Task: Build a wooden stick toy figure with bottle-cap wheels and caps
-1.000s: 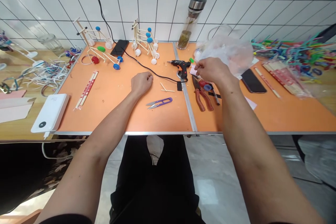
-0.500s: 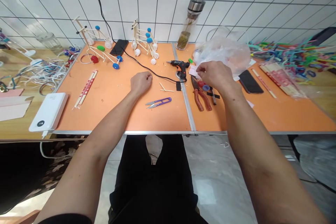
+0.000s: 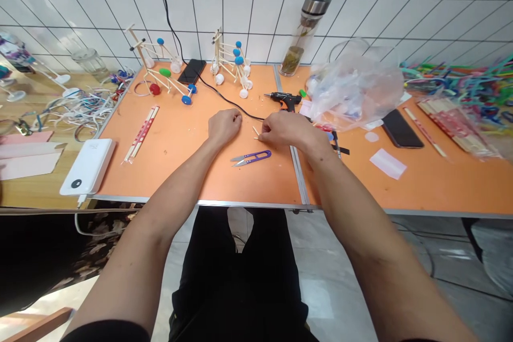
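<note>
My left hand rests closed on the orange table, knuckles up; what its fingers hold, if anything, is hidden. Just to its right, the fingertips of my right hand pinch at a short wooden stick lying on the tabletop. Another short stick slants beside it. Below both hands lie purple thread snips, blades pointing left. Behind my right hand is a black glue gun, partly covered. The pliers are hidden under my right hand and forearm.
Stick frames with coloured caps stand at the back. A glass tea bottle, a plastic bag, phones and wrapped chopsticks lie around. A white power bank sits left. A black cord crosses the table.
My right hand has come left and nearer, from the plastic bag to the short sticks. A pale paper piece now shows on the right side. My left hand stays in place; the view has shifted slightly.
</note>
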The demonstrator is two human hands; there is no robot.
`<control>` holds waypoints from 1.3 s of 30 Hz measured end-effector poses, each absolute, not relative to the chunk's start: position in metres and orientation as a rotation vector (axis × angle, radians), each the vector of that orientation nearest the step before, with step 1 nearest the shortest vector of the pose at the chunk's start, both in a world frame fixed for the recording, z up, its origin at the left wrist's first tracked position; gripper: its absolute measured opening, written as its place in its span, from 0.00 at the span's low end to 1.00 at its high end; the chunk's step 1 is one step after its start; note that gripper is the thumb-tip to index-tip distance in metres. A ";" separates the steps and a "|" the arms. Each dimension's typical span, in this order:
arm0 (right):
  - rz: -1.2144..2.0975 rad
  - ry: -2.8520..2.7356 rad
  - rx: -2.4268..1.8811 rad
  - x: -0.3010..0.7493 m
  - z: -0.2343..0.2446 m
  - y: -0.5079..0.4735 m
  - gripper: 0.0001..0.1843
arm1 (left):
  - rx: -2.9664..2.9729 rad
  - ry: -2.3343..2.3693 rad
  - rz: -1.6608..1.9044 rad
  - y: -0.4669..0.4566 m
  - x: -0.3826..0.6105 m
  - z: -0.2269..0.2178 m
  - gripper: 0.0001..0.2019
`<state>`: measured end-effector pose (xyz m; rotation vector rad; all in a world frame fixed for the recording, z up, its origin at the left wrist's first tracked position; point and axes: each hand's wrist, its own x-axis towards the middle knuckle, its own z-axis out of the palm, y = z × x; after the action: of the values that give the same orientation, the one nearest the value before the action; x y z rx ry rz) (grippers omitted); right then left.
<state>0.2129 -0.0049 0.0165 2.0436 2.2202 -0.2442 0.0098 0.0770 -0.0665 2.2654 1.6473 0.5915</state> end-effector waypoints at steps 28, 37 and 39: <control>-0.750 2.713 2.599 0.207 -0.014 0.025 0.11 | 1.576 1.009 1.050 0.084 0.008 -0.062 0.10; -1.036 2.637 2.675 0.210 -0.010 0.024 0.12 | 1.391 0.931 1.012 0.076 0.005 -0.050 0.10; -0.979 2.642 2.683 0.210 -0.011 0.024 0.11 | 1.400 0.954 1.020 0.076 0.005 -0.049 0.10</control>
<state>0.2100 0.0235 -0.0110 2.6828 2.6421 -0.9786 0.0050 0.0762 -0.0493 1.4003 0.9535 1.0204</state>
